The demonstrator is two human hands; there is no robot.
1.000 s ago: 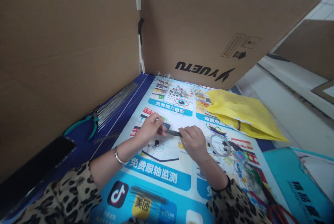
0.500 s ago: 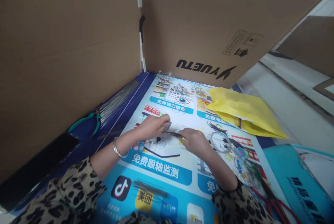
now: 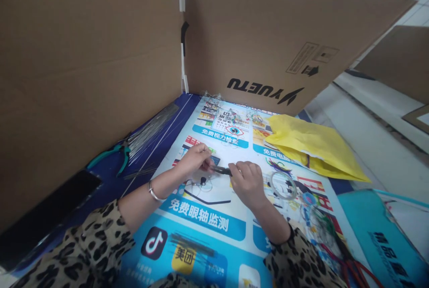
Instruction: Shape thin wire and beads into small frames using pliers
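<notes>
My right hand (image 3: 247, 180) is closed around a pair of pliers (image 3: 221, 170), whose dark jaws point left; its palm hides the handles. The tip reaches the fingers of my left hand (image 3: 197, 159), which are pinched together. Whatever they hold there is too small to make out. Below both hands, a thin wire shape with a dark spot (image 3: 203, 182) lies on the printed poster (image 3: 214, 207). A clear tape roll (image 3: 272, 181) rests just right of my right hand, with a small bunch of coloured strands (image 3: 279, 163) behind it.
Cardboard walls (image 3: 100, 46) stand left and behind. At left lie teal-handled pliers (image 3: 124, 156), thin metal wires (image 3: 150, 131) and a black slab (image 3: 50, 216). At right are a yellow bag (image 3: 315, 145), a teal pouch (image 3: 378, 230) and a red-handled tool (image 3: 360, 265). Dark strands (image 3: 192, 244) lie in front.
My right hand has turned, so its knuckles face up more and the pliers' yellow handle is hidden. The left hand has shifted slightly left, its fingertips lower.
</notes>
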